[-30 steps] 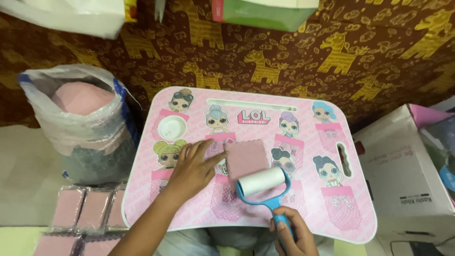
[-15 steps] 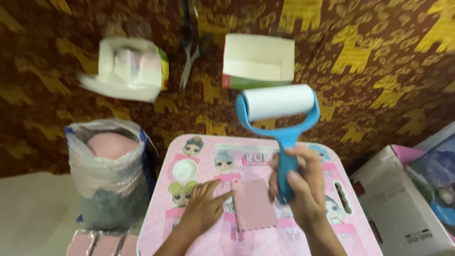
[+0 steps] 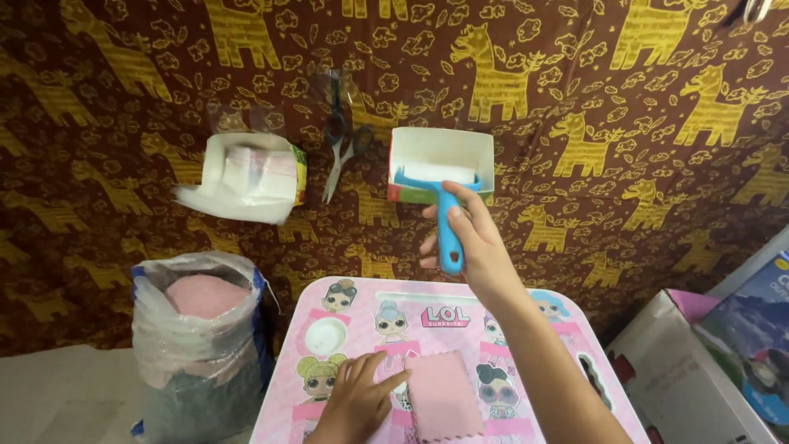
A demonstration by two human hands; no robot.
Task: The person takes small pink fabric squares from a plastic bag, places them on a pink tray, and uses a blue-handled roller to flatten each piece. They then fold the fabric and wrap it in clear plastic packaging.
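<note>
Closest in, the left hand (image 3: 357,399) lies flat with loose, spread fingers on the pink lap table (image 3: 575,345), fingertips touching the pink cloth square (image 3: 441,396) at its 3 o'clock. At 9 o'clock of the table sits a clear plastic bag (image 3: 201,345) stuffed with more pink cloths. Further out, the right hand (image 3: 468,242) is clenched around the blue lint roller (image 3: 440,205), handle running 6 to 12 o'clock, its white roll head up top inside an open wall-mounted box (image 3: 444,152). Scissors (image 3: 341,140) hang at that box's 9 o'clock.
</note>
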